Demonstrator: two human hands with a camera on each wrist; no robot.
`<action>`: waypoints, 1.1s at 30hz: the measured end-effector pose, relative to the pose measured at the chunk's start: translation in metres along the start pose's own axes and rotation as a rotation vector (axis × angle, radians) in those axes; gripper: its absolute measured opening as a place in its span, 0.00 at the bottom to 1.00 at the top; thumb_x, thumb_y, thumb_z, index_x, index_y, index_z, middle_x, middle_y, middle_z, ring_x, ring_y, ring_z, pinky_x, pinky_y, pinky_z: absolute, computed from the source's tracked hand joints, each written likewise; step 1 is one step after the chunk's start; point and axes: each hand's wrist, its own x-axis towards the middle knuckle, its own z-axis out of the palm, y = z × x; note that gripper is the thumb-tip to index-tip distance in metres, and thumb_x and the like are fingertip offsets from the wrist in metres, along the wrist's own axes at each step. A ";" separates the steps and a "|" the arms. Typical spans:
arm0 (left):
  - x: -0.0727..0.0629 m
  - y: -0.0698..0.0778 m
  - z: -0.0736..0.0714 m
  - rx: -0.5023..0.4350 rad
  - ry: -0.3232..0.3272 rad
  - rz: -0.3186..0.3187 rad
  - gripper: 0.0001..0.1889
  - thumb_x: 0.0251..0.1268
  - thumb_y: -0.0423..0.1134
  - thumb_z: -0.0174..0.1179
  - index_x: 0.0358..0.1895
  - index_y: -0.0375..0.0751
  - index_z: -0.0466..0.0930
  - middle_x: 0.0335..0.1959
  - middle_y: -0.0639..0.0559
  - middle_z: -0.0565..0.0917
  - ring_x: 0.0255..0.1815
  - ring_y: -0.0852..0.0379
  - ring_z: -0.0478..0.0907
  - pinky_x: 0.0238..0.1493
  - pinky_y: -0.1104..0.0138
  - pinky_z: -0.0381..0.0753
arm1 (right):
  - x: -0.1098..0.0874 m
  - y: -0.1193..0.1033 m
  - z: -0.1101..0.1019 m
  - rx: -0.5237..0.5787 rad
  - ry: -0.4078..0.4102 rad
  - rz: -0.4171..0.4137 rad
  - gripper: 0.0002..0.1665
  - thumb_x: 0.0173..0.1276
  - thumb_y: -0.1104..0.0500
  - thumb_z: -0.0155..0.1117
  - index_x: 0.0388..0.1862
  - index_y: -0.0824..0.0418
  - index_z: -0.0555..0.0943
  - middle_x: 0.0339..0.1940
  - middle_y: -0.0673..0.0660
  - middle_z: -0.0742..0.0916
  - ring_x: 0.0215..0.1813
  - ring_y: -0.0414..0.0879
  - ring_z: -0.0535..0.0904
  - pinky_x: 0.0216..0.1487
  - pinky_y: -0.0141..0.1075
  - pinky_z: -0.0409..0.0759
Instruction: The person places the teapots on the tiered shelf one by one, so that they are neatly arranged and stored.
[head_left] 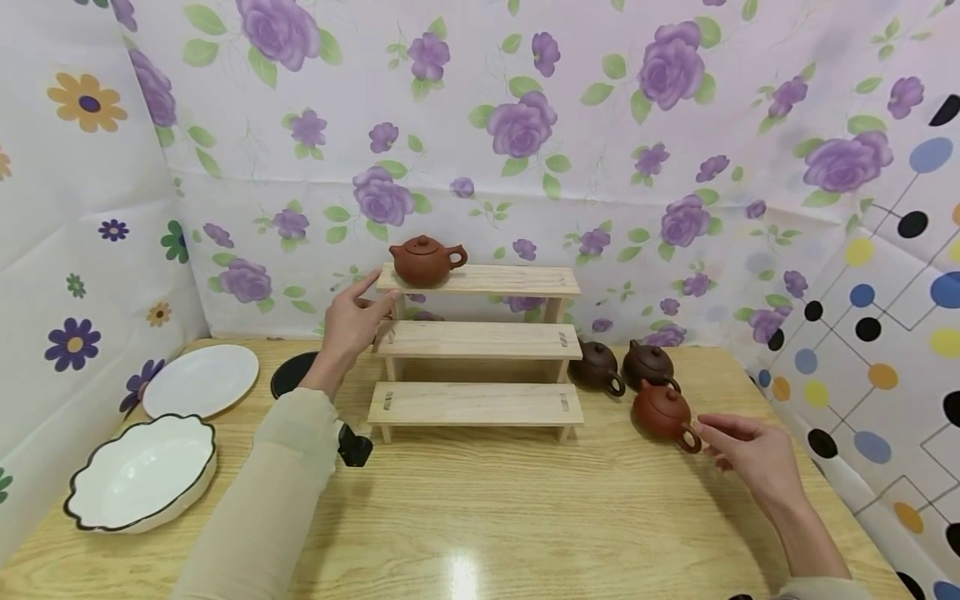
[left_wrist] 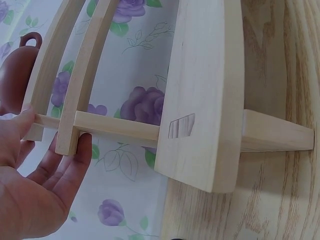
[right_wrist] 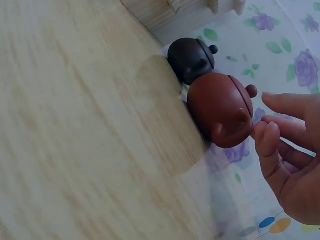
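Observation:
A three-tier wooden display stand (head_left: 480,340) stands on the table, with a reddish-brown teapot (head_left: 422,262) on the left end of its top board. My left hand (head_left: 352,321) holds the stand's upper left end; the left wrist view shows the thumb by the top board and fingers around an upright (left_wrist: 85,85). To the right of the stand sits another reddish-brown teapot (head_left: 663,413), its handle toward my right hand (head_left: 753,458). That hand's fingertips (right_wrist: 270,131) are at the handle, thumb and fingers apart and not closed round it.
Two dark brown teapots (head_left: 597,367) (head_left: 647,364) stand behind the red one, beside the stand. At left are a white plate (head_left: 201,381), a scalloped white bowl (head_left: 142,475) with a dark rim, and a black round dish (head_left: 291,375). Floral cloth (head_left: 480,208) hangs behind.

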 end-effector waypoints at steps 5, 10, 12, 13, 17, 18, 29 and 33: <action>0.000 -0.001 0.000 0.003 0.004 0.000 0.35 0.78 0.59 0.60 0.84 0.66 0.60 0.54 0.37 0.88 0.16 0.63 0.67 0.22 0.67 0.68 | -0.003 0.003 0.002 -0.041 -0.018 0.020 0.31 0.70 0.48 0.77 0.61 0.70 0.86 0.34 0.36 0.91 0.33 0.40 0.87 0.34 0.39 0.87; 0.000 -0.001 0.000 0.003 -0.001 0.002 0.35 0.79 0.59 0.60 0.84 0.66 0.60 0.55 0.37 0.88 0.17 0.62 0.69 0.22 0.66 0.67 | -0.003 0.007 0.005 -0.073 -0.027 0.033 0.30 0.71 0.50 0.76 0.62 0.70 0.86 0.36 0.38 0.91 0.34 0.38 0.86 0.35 0.37 0.88; 0.000 -0.001 0.000 0.004 -0.002 0.001 0.35 0.79 0.59 0.60 0.84 0.66 0.60 0.55 0.37 0.88 0.17 0.62 0.70 0.21 0.66 0.66 | -0.002 0.009 0.007 -0.075 -0.029 0.031 0.29 0.72 0.51 0.76 0.62 0.70 0.85 0.36 0.38 0.92 0.35 0.38 0.87 0.35 0.37 0.88; 0.001 -0.001 0.000 0.004 -0.003 0.001 0.35 0.79 0.59 0.60 0.84 0.66 0.60 0.55 0.37 0.88 0.17 0.62 0.69 0.21 0.66 0.66 | -0.002 0.010 0.007 -0.071 -0.028 0.029 0.28 0.72 0.52 0.75 0.62 0.70 0.85 0.36 0.38 0.92 0.35 0.37 0.87 0.35 0.37 0.88; 0.000 0.000 0.000 0.000 -0.003 0.000 0.35 0.79 0.58 0.60 0.84 0.65 0.60 0.54 0.37 0.87 0.17 0.63 0.68 0.21 0.67 0.65 | -0.001 0.013 0.010 -0.062 -0.027 0.024 0.27 0.72 0.55 0.75 0.63 0.71 0.85 0.38 0.38 0.92 0.34 0.37 0.87 0.34 0.37 0.88; 0.000 0.000 0.000 -0.002 -0.004 0.000 0.35 0.79 0.58 0.60 0.84 0.65 0.60 0.54 0.37 0.87 0.16 0.63 0.67 0.21 0.67 0.65 | -0.001 0.014 0.011 -0.056 -0.027 0.025 0.27 0.72 0.55 0.76 0.63 0.71 0.85 0.39 0.38 0.91 0.34 0.37 0.87 0.35 0.37 0.88; 0.001 0.000 0.000 0.001 -0.002 -0.004 0.35 0.79 0.58 0.60 0.84 0.65 0.61 0.55 0.37 0.87 0.17 0.62 0.68 0.21 0.67 0.66 | -0.001 0.014 0.014 0.022 -0.048 0.043 0.26 0.74 0.60 0.72 0.63 0.77 0.82 0.43 0.46 0.92 0.38 0.39 0.92 0.42 0.37 0.90; 0.001 0.000 0.000 -0.003 -0.005 -0.006 0.35 0.79 0.58 0.60 0.84 0.66 0.60 0.55 0.37 0.87 0.16 0.62 0.67 0.21 0.67 0.66 | -0.003 0.011 0.015 0.016 -0.042 0.033 0.26 0.74 0.60 0.72 0.62 0.77 0.82 0.41 0.47 0.92 0.38 0.41 0.92 0.42 0.38 0.90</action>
